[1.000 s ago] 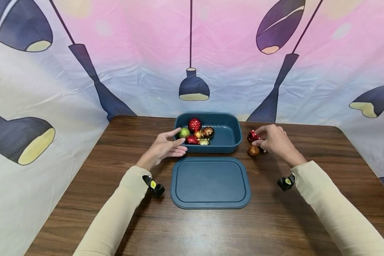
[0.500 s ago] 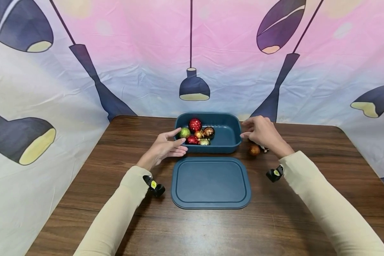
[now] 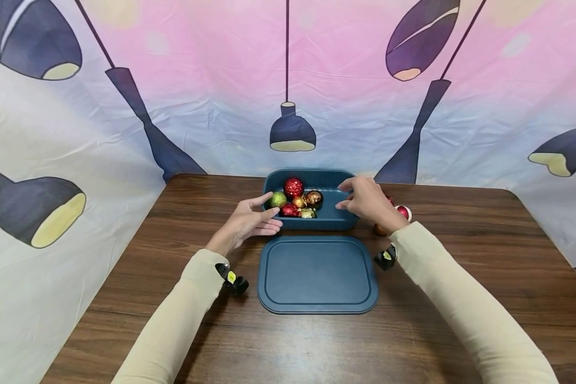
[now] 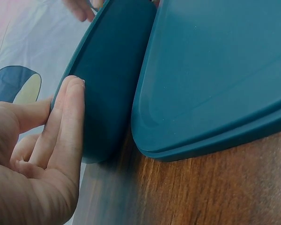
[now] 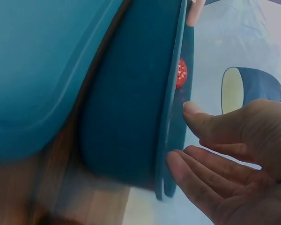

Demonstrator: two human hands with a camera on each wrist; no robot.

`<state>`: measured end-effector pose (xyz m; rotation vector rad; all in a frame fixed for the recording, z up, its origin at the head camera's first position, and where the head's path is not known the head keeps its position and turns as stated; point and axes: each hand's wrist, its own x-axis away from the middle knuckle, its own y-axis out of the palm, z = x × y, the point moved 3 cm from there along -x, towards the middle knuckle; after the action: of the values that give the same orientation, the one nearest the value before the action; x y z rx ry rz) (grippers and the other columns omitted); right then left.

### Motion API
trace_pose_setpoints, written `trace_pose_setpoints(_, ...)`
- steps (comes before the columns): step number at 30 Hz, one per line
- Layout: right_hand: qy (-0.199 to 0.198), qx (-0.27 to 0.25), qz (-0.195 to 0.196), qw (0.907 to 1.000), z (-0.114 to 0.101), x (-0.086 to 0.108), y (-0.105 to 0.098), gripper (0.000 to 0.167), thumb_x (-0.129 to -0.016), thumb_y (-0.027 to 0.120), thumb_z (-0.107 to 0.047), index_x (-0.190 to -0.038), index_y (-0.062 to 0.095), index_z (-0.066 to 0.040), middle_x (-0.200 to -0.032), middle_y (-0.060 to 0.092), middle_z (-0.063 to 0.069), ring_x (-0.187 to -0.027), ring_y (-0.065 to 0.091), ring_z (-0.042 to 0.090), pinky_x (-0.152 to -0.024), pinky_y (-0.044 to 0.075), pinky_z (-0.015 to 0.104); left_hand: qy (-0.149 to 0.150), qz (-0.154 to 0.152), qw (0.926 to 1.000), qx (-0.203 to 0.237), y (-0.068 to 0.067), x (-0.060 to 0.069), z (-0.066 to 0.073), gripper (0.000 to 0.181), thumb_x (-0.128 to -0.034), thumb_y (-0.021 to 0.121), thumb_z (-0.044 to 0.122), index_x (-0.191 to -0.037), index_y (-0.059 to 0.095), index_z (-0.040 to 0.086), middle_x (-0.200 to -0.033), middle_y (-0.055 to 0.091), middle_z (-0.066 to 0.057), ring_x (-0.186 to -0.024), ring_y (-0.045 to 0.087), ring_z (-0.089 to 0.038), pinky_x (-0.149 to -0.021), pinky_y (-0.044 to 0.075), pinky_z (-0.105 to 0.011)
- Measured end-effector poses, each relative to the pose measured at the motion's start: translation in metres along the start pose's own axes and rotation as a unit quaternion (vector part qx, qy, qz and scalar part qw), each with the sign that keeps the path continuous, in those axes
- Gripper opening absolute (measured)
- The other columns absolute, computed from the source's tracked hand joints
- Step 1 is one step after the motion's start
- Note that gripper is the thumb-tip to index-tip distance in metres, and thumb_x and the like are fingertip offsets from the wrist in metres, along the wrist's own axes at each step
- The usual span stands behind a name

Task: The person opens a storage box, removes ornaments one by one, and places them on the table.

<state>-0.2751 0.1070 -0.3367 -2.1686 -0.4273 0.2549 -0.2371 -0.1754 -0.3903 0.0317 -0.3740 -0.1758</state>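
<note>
A teal storage box (image 3: 336,223) stands at the back of the table with several Christmas baubles (image 3: 314,199) in its left half, red, green, gold and copper. My left hand (image 3: 242,221) holds the box's left front corner, with the thumb over the rim and fingers along the outer wall. Over the box's right end is my right hand (image 3: 368,200), thumb and fingertips apart; I see nothing between them. In the right wrist view the fingertips (image 5: 178,164) are beside the rim. Beyond my right wrist lie a red-and-white bauble (image 3: 404,213) and others, partly hidden.
The box's flat teal lid (image 3: 318,274) lies on the wooden table (image 3: 307,346) just in front of the box. A printed cloth (image 3: 211,133) hangs right behind the table's back edge. Dark cameras sit on both wrists.
My right hand has moved left from the loose baubles to over the box's right end. The red-and-white bauble has come into view behind it. My left hand has stayed on the box.
</note>
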Motion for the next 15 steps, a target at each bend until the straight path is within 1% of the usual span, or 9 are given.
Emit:
trace_pose_setpoints(3, 0.006, -0.004, -0.01, 0.9999, -0.002, -0.006, 0.008, 0.052, -0.092, 0.077, -0.01, -0.138, 0.059, 0.004, -0.138, 0.059, 0.021, -0.111, 0.067, 0.034, -0.085, 0.06, 0.048, -0.001, 0.001, 1.0, 0.001, 0.0, 0.0, -0.001, 0.068, -0.1005, 0.067, 0.021, -0.16, 0.034, 0.027, -0.095, 0.075, -0.02, -0.075, 0.076, -0.021, -0.075, 0.064, -0.034)
trace_pose_setpoints(8, 0.009, -0.012, -0.019, 0.9997, -0.006, -0.014, 0.02, 0.054, -0.093, 0.076, -0.011, -0.141, 0.057, 0.003, -0.141, 0.057, 0.021, -0.11, 0.068, 0.034, -0.084, 0.061, 0.047, -0.003, 0.0, 1.0, 0.0, -0.001, 0.0, -0.001, 0.069, -0.0998, 0.068, 0.022, -0.16, 0.035, 0.028, -0.095, 0.075, -0.02, -0.076, 0.076, -0.022, -0.075, 0.063, -0.034)
trace_pose_setpoints(15, 0.022, -0.004, -0.026, 0.9994, -0.008, -0.026, 0.035, 0.055, -0.094, 0.075, -0.013, -0.143, 0.055, 0.002, -0.14, 0.058, 0.022, -0.119, 0.062, 0.035, -0.095, 0.056, 0.051, -0.007, 0.002, 1.0, -0.002, 0.0, 0.001, 0.0, 0.068, -0.0994, 0.068, 0.023, -0.159, 0.036, 0.031, -0.096, 0.075, -0.02, -0.076, 0.076, -0.021, -0.076, 0.063, -0.034)
